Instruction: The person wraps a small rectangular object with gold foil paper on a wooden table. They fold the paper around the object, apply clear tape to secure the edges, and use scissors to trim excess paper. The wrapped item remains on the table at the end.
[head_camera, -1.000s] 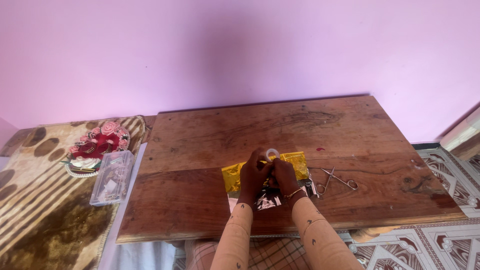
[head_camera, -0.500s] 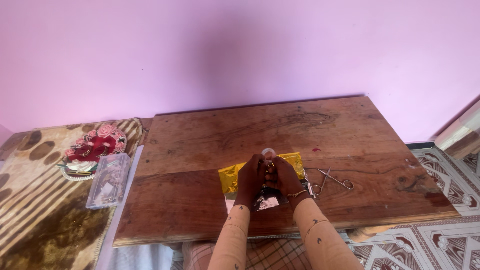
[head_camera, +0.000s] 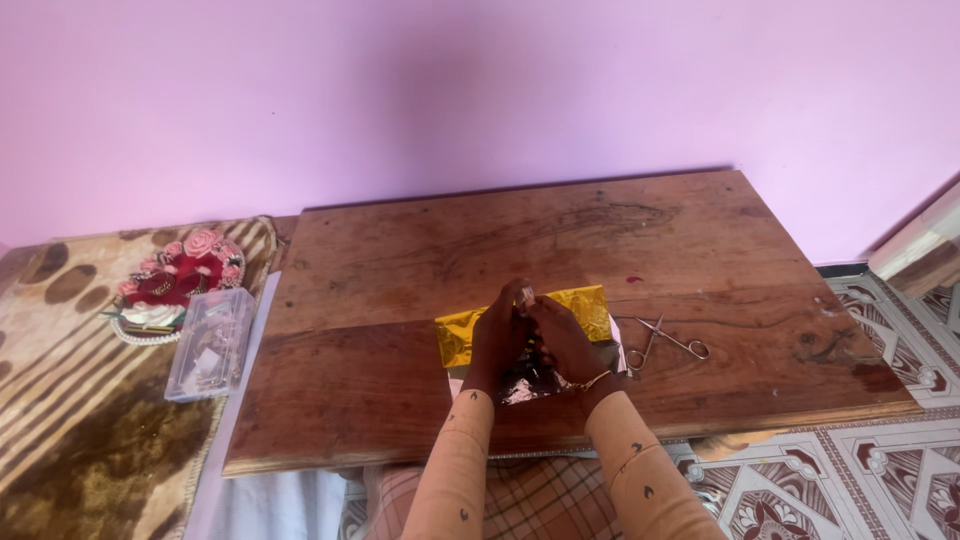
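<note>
Since both hands meet over gold foil sheet (head_camera: 585, 305), your left hand (head_camera: 497, 340) and right hand (head_camera: 560, 342) pinch small pale tape roll (head_camera: 526, 294) between fingertips, just above sheet on tabletop (head_camera: 400, 260). Foil looks light, thin, crinkly, tear-prone: take it by edges. Long axis runs left-right, flat. Scissors (head_camera: 665, 342) right of right-hand grip.

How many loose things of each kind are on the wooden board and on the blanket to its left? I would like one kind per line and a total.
Gold foil sheet: 1
Silver foil piece: 1
Small scissors: 1
Small object pinched between both hands: 1
Clear plastic box: 1
Flower-decorated tray: 1
Total: 6
</note>
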